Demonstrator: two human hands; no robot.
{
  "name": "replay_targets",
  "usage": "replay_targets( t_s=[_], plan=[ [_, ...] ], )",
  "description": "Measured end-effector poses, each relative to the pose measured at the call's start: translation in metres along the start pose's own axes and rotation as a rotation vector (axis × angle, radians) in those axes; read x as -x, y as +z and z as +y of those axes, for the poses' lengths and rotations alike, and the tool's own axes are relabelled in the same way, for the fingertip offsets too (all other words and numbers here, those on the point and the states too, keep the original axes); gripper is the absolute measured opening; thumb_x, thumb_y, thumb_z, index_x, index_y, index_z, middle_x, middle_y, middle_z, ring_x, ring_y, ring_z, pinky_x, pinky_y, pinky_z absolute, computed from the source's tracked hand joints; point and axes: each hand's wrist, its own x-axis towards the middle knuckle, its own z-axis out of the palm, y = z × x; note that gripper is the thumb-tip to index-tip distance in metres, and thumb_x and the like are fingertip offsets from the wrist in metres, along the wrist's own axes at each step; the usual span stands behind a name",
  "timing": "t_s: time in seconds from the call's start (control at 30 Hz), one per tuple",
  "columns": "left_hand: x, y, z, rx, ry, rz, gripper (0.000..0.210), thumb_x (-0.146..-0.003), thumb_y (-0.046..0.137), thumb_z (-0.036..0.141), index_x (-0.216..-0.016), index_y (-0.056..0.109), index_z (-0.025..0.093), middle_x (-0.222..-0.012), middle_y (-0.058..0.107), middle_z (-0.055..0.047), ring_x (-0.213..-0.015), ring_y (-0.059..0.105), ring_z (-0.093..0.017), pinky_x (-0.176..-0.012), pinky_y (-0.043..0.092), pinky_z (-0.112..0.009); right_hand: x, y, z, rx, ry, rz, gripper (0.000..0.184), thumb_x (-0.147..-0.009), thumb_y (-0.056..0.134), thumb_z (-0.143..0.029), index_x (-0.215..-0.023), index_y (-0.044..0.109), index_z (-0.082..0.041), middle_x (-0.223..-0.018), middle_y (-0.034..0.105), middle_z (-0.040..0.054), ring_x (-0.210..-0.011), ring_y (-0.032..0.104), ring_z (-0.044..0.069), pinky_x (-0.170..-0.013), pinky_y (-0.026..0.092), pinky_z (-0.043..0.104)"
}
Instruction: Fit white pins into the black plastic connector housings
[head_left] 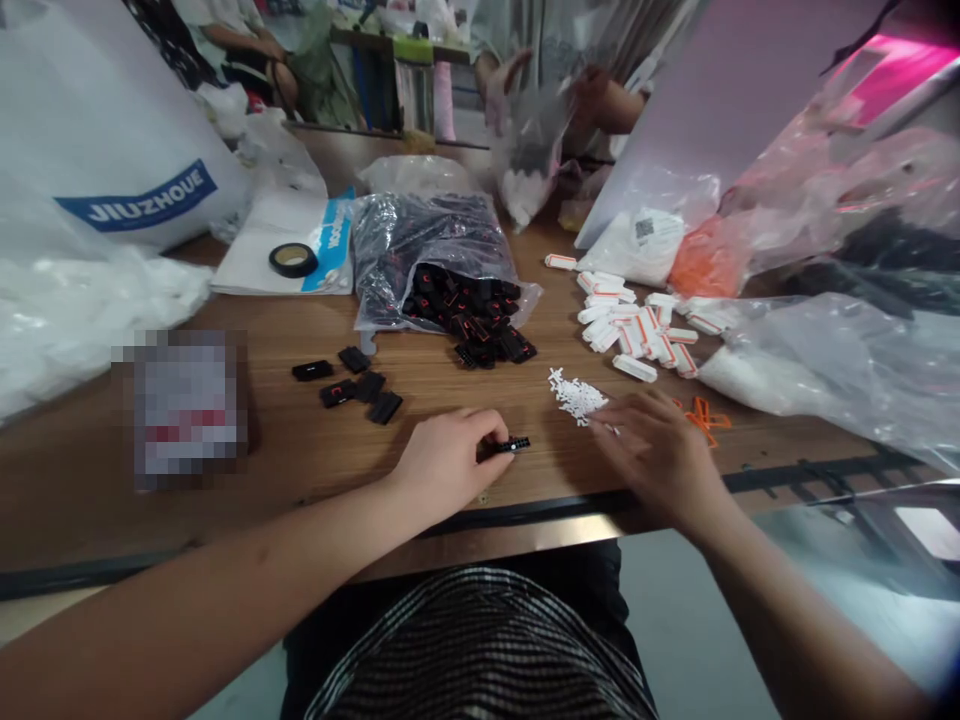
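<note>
My left hand (pixel 442 455) pinches a small black plastic connector housing (pixel 519 444) just above the table, a row of holes and a white dot showing on its end. At the right edge of a heap of tiny white plugs (pixel 576 398), my right hand (pixel 664 455) reaches down with fingers stretched out and slightly apart. A few white bits show by its fingertips, which are a little blurred. Several loose black housings (pixel 367 387) lie left of my left hand. More black housings (pixel 480 310) spill from an open clear bag (pixel 431 235) at the back.
White pieces with orange strips (pixel 637 330) lie behind my right hand, orange clips (pixel 705 418) beside it. Plastic bags (pixel 810 360) crowd the right side. Black tape (pixel 292 260) rests on papers (pixel 255 245). A blurred-out item (pixel 187 405) lies left. Another person's hands (pixel 600 100) hold a bag opposite.
</note>
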Motion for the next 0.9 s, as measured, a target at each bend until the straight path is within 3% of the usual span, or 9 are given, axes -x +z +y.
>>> replay_targets(
  t_s=[0.1,0.2,0.33,0.5,0.6,0.9],
  plan=[
    [0.0,-0.001,0.0,-0.004,-0.002,-0.005,0.009,-0.079,0.069,0.028,-0.083,0.064,0.022,-0.072,0.058,0.003,-0.063,0.051,-0.013,-0.06,0.036,-0.027,0.012,-0.016,0.033,0.082,0.117,-0.116,0.017,-0.09,0.059,-0.033,-0.087,0.071,-0.022,-0.086,0.069,0.0048,-0.079,0.062,0.021,-0.077,0.047,0.037],
    [0.0,0.0,-0.001,-0.013,-0.005,-0.01,0.009,-0.08,0.068,0.028,-0.085,0.064,0.022,-0.071,0.058,0.002,-0.062,0.05,-0.013,-0.059,0.035,-0.028,0.018,-0.018,0.045,0.138,0.15,-0.197,0.018,-0.09,0.058,-0.036,-0.087,0.071,-0.023,-0.084,0.069,0.0035,-0.077,0.061,0.02,-0.076,0.046,0.037],
    [0.0,0.0,-0.001,-0.024,0.0,-0.012,0.009,-0.08,0.067,0.029,-0.085,0.064,0.021,-0.07,0.057,0.002,-0.063,0.051,-0.013,-0.06,0.036,-0.028,0.016,-0.015,0.043,0.184,0.139,-0.188,0.019,-0.09,0.056,-0.031,-0.082,0.07,-0.022,-0.081,0.066,0.005,-0.078,0.06,0.021,-0.076,0.045,0.037],
    [0.0,-0.001,-0.001,-0.023,0.012,-0.011,0.009,-0.081,0.065,0.03,-0.085,0.064,0.022,-0.071,0.057,0.002,-0.064,0.052,-0.013,-0.06,0.037,-0.028,0.017,-0.021,0.054,0.103,0.034,-0.22,0.021,-0.092,0.053,-0.031,-0.095,0.072,-0.021,-0.089,0.069,0.0064,-0.087,0.061,0.021,-0.082,0.047,0.038],
    [-0.001,-0.001,0.0,-0.023,0.008,-0.017,0.008,-0.081,0.065,0.029,-0.084,0.064,0.022,-0.071,0.058,0.002,-0.064,0.053,-0.014,-0.06,0.038,-0.029,0.022,-0.022,0.055,0.082,0.126,-0.19,0.023,-0.091,0.055,-0.034,-0.099,0.072,-0.021,-0.093,0.07,0.0059,-0.085,0.063,0.021,-0.079,0.049,0.036],
    [0.0,-0.001,0.0,-0.009,0.004,-0.018,0.008,-0.08,0.066,0.028,-0.085,0.064,0.022,-0.074,0.06,0.002,-0.064,0.053,-0.013,-0.06,0.037,-0.028,0.023,-0.012,0.035,0.219,0.391,-0.121,0.029,-0.084,0.06,-0.045,-0.078,0.076,-0.022,-0.066,0.068,0.0017,-0.06,0.061,0.018,-0.063,0.044,0.033]
  ],
)
